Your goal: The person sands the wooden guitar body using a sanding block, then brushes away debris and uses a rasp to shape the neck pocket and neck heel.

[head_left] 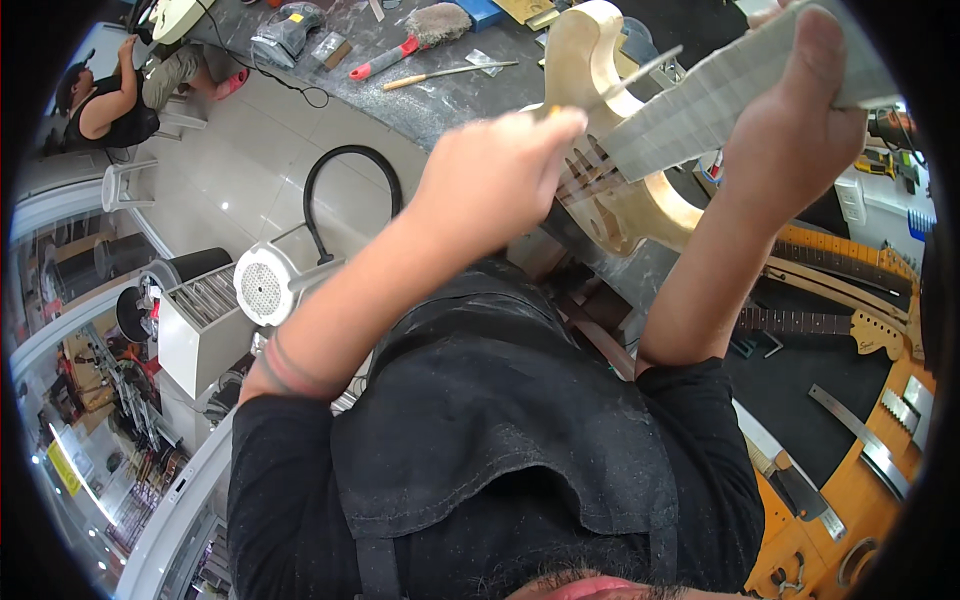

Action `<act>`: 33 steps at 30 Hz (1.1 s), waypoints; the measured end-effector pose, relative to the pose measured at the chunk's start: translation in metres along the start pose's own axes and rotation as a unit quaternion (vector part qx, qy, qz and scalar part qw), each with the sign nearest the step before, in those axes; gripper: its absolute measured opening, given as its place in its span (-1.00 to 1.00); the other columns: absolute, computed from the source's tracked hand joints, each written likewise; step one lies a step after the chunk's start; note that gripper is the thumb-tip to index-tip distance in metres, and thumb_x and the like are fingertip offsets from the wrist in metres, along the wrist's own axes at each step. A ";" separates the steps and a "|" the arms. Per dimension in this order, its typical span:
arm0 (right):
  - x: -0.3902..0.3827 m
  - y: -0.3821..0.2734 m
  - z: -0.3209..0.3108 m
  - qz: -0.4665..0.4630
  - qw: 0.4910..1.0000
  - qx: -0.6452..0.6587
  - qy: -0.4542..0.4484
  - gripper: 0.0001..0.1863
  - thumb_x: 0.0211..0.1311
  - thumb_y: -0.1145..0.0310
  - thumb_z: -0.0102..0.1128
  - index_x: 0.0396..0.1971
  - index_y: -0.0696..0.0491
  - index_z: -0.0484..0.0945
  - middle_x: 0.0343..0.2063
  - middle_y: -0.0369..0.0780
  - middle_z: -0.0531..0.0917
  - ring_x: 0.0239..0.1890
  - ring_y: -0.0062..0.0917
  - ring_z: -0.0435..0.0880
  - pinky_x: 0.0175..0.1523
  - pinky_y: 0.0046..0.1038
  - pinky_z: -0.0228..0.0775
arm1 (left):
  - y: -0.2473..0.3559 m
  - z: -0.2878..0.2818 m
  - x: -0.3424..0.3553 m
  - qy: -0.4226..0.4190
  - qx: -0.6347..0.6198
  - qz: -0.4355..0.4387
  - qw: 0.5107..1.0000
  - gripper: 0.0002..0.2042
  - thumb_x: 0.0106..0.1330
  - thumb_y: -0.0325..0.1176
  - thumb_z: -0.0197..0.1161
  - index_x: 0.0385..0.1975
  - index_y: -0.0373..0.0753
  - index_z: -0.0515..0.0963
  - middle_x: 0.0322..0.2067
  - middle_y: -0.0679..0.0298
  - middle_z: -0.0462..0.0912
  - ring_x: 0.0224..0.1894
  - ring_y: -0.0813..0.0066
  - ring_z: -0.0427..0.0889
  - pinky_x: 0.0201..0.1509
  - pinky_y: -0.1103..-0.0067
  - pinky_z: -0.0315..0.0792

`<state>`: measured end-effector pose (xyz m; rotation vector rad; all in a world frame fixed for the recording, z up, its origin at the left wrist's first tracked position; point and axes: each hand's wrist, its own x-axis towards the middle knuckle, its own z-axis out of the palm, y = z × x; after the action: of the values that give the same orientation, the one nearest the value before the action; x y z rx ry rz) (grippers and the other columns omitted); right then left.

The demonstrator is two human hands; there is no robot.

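My left hand (pixel 505 165) is closed round the grip end of a slim rod-shaped tool, perhaps a file (pixel 650 68), whose thin shaft points up and right. A bit of yellow shows at the fist; the rest of the grip is hidden. My right hand (pixel 785 140) grips a long, light grey, banded flat piece (pixel 715 105), thumb on its face; its kind is unclear. Both hands are over a pale wooden electric guitar body (pixel 582 50) with several dark slots (pixel 585 165) in it. The grey piece overlaps the body and hides part of it.
On the dusty bench lie a red-handled brush (pixel 415 40), a wooden-handled file (pixel 450 75) and a grey tool (pixel 290 32). Guitar necks (pixel 800 320) and metal rules (pixel 860 440) are at right. A white machine with a black hose (pixel 310 200) stands left. A person (pixel 110 110) sits upper left.
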<state>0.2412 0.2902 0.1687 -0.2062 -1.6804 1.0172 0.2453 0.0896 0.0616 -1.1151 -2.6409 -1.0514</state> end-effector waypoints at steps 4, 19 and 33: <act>-0.003 -0.010 0.016 -0.028 0.999 -0.028 0.000 -0.41 0.65 -0.11 0.29 0.09 0.23 0.75 -0.22 -0.21 0.80 -0.17 -0.52 0.74 0.03 -0.46 0.53 | 0.006 -0.023 -0.034 -0.065 0.027 -0.045 0.997 -0.66 0.45 -0.44 0.35 0.18 0.00 0.74 -0.41 0.14 0.72 -0.37 0.09 0.80 -0.29 0.24 0.62; 0.023 -0.020 0.009 0.081 0.952 0.112 -0.274 -0.41 0.66 -0.10 0.24 0.07 0.24 0.74 -0.24 -0.21 0.81 -0.16 -0.49 0.75 0.06 -0.42 0.55 | -0.031 -0.012 0.033 0.031 0.087 -0.009 0.996 -0.73 0.51 -0.38 0.33 0.15 0.01 0.74 -0.40 0.11 0.75 -0.37 0.04 0.79 -0.28 0.20 0.63; 0.025 -0.063 0.051 0.190 0.977 -0.013 -0.099 -0.42 0.66 -0.06 0.26 0.13 0.26 0.73 -0.23 -0.20 0.80 -0.17 -0.51 0.73 0.03 -0.42 0.55 | -0.020 -0.011 0.045 -0.001 0.051 -0.036 0.998 -0.71 0.51 -0.38 0.33 0.18 -0.01 0.72 -0.22 0.06 0.85 -0.24 -0.01 0.83 -0.14 0.20 0.69</act>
<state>0.2101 0.2401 0.2294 -0.4719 -1.8776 1.3348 0.1975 0.0998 0.0731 -1.0088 -2.7199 -0.9144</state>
